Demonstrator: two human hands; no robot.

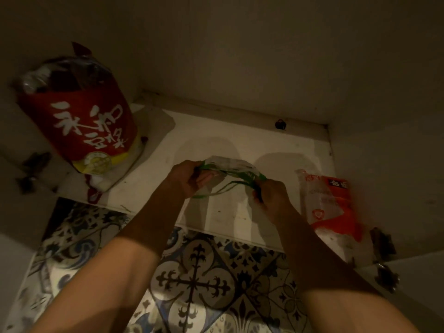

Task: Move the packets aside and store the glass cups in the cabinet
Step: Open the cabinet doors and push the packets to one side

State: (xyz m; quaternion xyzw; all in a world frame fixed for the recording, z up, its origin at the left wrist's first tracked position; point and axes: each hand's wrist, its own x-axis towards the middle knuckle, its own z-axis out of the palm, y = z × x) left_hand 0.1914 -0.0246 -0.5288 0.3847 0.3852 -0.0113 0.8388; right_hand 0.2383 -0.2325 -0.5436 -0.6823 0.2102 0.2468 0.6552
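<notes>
The left hand (189,175) and the right hand (271,193) both pinch one packet (230,167), with fingers curled round its ends. It is thin, clear plastic with green edges and crinkles. Its long side runs left to right between the hands, with the right end a bit lower. It is held just above the shelf (216,138), near the front. No words on it can be read.

Closest are the floor tiles (197,284), shiny, with blue and black swirls and a cross shape.

Past them is the flat white shelf of the cabinet (240,56). On the right, near the right hand, an orange packet (332,203) lies flat, its long side pointing front to back. It is part clear, with a dark strip of Chinese writing (too blurry to read).

Farther back on the left stands a fat red bag (89,121), tilted, with big white Chinese writing (upside down from here), a yellow band and a crumpled clear top.
</notes>
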